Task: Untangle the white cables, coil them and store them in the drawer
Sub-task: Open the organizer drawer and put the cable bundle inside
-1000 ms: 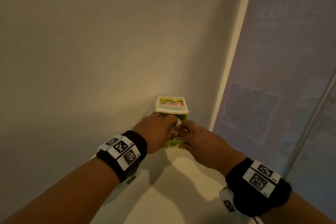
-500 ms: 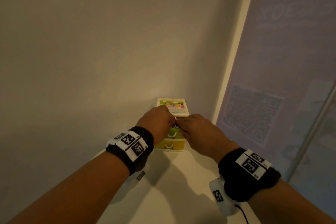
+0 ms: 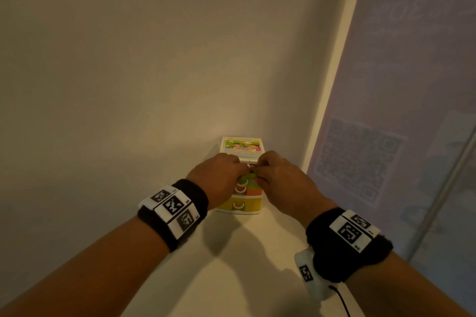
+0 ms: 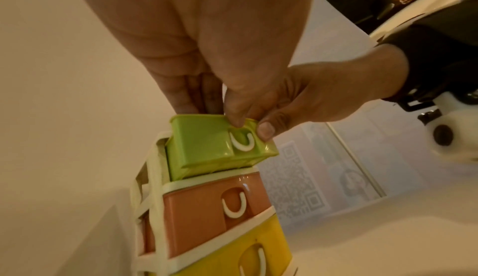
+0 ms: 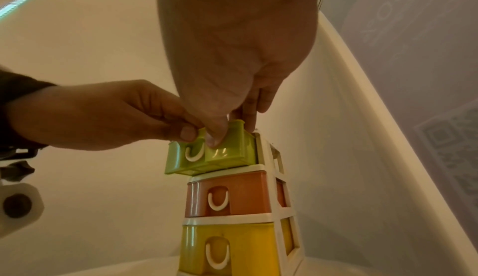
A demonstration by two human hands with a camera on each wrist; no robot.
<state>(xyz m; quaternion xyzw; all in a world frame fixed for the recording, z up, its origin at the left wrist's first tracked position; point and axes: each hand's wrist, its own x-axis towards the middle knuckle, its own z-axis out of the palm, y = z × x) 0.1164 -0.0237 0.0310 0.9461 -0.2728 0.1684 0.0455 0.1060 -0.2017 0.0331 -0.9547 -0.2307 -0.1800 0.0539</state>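
A small white-framed drawer unit (image 3: 242,145) stands on a white surface in a corner. Its top green drawer (image 4: 204,143) (image 5: 225,153) is pulled partly out; the orange drawer (image 4: 196,215) and the yellow drawer (image 5: 227,247) below are closed. My left hand (image 3: 231,170) has its thumb on the green drawer's front rim and its fingers reach down inside. My right hand (image 3: 265,170) mirrors it, thumb on the front wall and fingers behind it. The white cables are hidden under my hands.
A plain wall (image 3: 128,85) rises right behind and to the left of the unit. A white post (image 3: 332,85) and a frosted panel with a QR code (image 3: 360,162) close off the right side. The white surface (image 3: 244,265) stretches toward me.
The green drawer has slid back toward the unit, and my hands have moved forward with it. The white coil seen in the drawer a second ago is now covered.
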